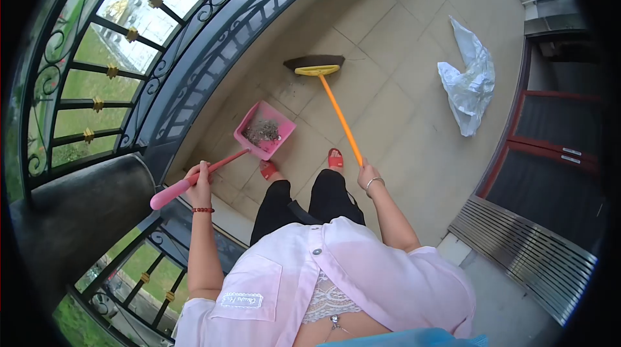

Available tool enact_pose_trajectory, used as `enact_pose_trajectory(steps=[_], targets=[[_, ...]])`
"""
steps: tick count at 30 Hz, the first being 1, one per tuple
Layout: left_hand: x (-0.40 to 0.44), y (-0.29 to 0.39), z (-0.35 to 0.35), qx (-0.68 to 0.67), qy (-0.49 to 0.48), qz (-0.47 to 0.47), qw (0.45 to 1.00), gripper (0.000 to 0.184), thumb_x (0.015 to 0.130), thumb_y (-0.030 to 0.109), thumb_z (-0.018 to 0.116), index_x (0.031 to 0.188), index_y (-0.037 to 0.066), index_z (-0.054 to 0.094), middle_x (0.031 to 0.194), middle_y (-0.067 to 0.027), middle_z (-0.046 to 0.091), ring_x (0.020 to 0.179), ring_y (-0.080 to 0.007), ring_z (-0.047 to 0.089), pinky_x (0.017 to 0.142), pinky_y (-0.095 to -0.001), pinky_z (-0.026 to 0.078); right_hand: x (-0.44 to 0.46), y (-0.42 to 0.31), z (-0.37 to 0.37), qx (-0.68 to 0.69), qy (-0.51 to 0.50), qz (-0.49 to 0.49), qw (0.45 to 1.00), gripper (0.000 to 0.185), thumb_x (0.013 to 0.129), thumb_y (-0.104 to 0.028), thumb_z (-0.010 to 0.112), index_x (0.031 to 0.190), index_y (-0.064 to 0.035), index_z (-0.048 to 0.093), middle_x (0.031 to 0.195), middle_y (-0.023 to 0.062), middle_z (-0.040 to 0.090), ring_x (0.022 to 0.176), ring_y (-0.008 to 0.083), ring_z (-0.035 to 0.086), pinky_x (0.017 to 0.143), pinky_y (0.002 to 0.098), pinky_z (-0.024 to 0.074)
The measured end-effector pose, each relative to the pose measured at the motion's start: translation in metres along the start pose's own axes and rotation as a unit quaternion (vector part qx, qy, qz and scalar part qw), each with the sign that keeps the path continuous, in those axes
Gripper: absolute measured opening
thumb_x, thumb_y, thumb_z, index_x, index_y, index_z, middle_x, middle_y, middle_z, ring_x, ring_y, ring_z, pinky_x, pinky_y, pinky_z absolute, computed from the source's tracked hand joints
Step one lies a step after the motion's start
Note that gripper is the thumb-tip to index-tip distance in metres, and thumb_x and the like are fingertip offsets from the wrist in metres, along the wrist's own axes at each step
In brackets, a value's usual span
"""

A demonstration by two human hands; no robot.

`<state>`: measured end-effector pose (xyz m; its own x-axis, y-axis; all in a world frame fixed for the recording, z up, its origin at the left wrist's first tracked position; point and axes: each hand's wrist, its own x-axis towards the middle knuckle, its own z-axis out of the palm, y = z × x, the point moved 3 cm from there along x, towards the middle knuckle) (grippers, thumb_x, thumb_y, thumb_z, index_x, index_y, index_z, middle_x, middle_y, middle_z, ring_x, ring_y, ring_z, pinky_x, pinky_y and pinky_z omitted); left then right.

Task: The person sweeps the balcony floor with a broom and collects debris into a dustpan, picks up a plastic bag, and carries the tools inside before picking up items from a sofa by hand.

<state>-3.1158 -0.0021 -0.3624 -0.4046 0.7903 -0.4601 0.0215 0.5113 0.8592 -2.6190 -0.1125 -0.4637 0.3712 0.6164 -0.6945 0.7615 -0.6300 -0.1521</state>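
My left hand is wrapped round the red and pink handle of a pink dustpan. Grey debris lies inside the pan, which is at or just above the tiles near my left foot. In my right hand is the orange stick of a broom, closed in my fingers. The broom's yellow head with dark bristles points away from me, up and to the right of the dustpan. A few small specks show on the floor between them.
A crumpled whitish plastic bag lies on the tiled floor at the right. The curved metal railing runs along the left. Dark red-framed doors and a slatted metal panel stand at the right.
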Motion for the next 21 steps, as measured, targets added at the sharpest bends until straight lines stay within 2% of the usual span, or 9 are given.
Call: enact_pose_trajectory(steps=[2,5,6,10,11,13,15,19,21], targets=[[0.03,0.003,-0.006,0.033,-0.035,0.044,0.998,0.027,0.09,0.025,0.065,0.082,-0.001,0.067,0.068,-0.0022,0.059,0.058,-0.0051,0.05,0.052,-0.0202,0.042,-0.053,-0.006,0.001,0.001,0.006,0.017,1.0,0.043,0.092,-0.018,0.043,0.135,-0.0128,0.041,0.097,0.0267,0.063,0.092,0.0441,0.061,0.082,0.0512,0.049],[0.067,0.001,0.003,0.056,-0.045,0.098,0.993,0.027,0.089,0.024,0.066,0.082,-0.001,0.067,0.071,-0.0026,0.062,0.061,-0.0072,0.053,0.055,-0.0217,0.043,-0.085,-0.001,-0.004,0.05,0.02,0.015,0.998,0.045,0.094,-0.02,0.041,0.139,-0.0179,0.04,0.103,0.0238,0.063,0.093,0.0435,0.061,0.083,0.0511,0.0489],[0.077,-0.005,0.003,0.064,-0.028,0.127,0.99,0.027,0.089,0.024,0.066,0.083,-0.002,0.067,0.072,-0.0029,0.063,0.062,-0.0082,0.054,0.057,-0.0223,0.043,-0.077,0.005,0.0,0.055,0.043,0.024,0.997,0.045,0.093,-0.02,0.043,0.138,-0.0172,0.041,0.102,0.0237,0.064,0.093,0.0423,0.061,0.083,0.0493,0.0493],[0.101,0.006,0.014,0.123,-0.085,0.072,0.986,0.026,0.088,0.024,0.067,0.084,-0.002,0.068,0.077,-0.0043,0.066,0.068,-0.0095,0.057,0.063,-0.0229,0.044,-0.006,-0.003,-0.017,0.091,0.101,0.055,0.989,0.041,0.094,-0.02,0.043,0.135,-0.0159,0.045,0.102,0.0231,0.064,0.095,0.0403,0.061,0.083,0.0462,0.0498],[0.109,0.007,0.02,0.122,-0.094,0.118,0.981,0.025,0.088,0.024,0.068,0.085,-0.001,0.068,0.076,-0.003,0.065,0.065,-0.0076,0.054,0.058,-0.0224,0.042,0.023,0.003,-0.018,0.096,0.119,0.065,0.986,0.039,0.095,-0.02,0.042,0.133,-0.0149,0.047,0.102,0.0228,0.064,0.096,0.0402,0.06,0.084,0.046,0.0495],[0.124,0.01,0.031,0.114,-0.1,0.124,0.981,0.025,0.088,0.025,0.068,0.085,0.0,0.069,0.075,-0.0025,0.065,0.063,-0.007,0.053,0.057,-0.0221,0.041,0.089,0.019,-0.014,0.055,0.14,0.064,0.987,0.034,0.096,-0.021,0.039,0.129,-0.0124,0.048,0.088,0.0198,0.066,0.076,0.0359,0.065,0.067,0.045,0.0537],[0.13,0.016,0.038,0.14,-0.098,0.109,0.979,0.026,0.088,0.026,0.067,0.085,0.0,0.07,0.072,-0.0015,0.064,0.061,-0.0059,0.052,0.056,-0.0212,0.04,0.138,0.037,-0.006,0.097,0.109,0.099,0.984,0.031,0.098,-0.022,0.036,0.126,-0.011,0.046,0.074,0.0141,0.061,0.053,0.026,0.06,0.046,0.0396,0.0504],[0.153,0.026,0.058,0.144,-0.135,0.119,0.973,0.028,0.087,0.028,0.068,0.083,0.0,0.07,0.071,-0.004,0.066,0.063,-0.0079,0.057,0.059,-0.0229,0.043,0.111,0.011,0.024,0.125,0.071,0.142,0.979,0.033,0.098,-0.022,0.034,0.127,-0.0115,0.044,0.066,0.0099,0.057,0.04,0.0176,0.05,0.034,0.0336,0.0429],[0.159,0.036,0.069,0.217,-0.115,0.18,0.953,0.031,0.085,0.031,0.068,0.082,-0.001,0.07,0.071,-0.0097,0.068,0.066,-0.0161,0.063,0.063,-0.0292,0.047,0.069,-0.012,0.069,0.139,0.057,0.113,0.982,0.034,0.098,-0.021,0.032,0.129,-0.012,0.043,0.063,0.0105,0.057,0.039,0.0187,0.05,0.035,0.0347,0.0439]])
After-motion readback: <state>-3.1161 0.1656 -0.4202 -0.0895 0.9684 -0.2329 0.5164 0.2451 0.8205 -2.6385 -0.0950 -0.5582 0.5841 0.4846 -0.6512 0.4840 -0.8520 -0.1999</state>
